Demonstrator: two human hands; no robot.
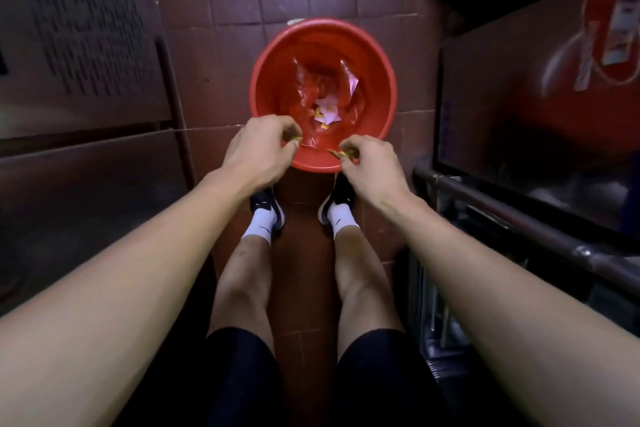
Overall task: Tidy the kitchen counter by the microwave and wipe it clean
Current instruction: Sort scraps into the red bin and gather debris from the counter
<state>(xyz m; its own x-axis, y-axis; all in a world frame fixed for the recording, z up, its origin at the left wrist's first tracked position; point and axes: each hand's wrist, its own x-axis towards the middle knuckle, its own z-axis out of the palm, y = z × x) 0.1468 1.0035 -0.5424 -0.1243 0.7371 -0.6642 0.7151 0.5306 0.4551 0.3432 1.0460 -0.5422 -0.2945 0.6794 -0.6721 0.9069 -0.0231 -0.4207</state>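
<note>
Hands poised over the near rim of the red bin [381,55] at frame centre, the left hand [259,146] and right hand [367,159] each pinch yellowish scraps [341,153] in curled fingers, apparently so the counter's litter drops onto the wrappers [322,94] inside.

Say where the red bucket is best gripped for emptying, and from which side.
Probably by the rim, at the far arc. The bucket stands upright and open on the floor, so its rolled rim is the one exposed edge. The left hand and right hand hover over the near arc, pinching yellowish scraps; coming from above at the sides or far edge avoids them.
</note>
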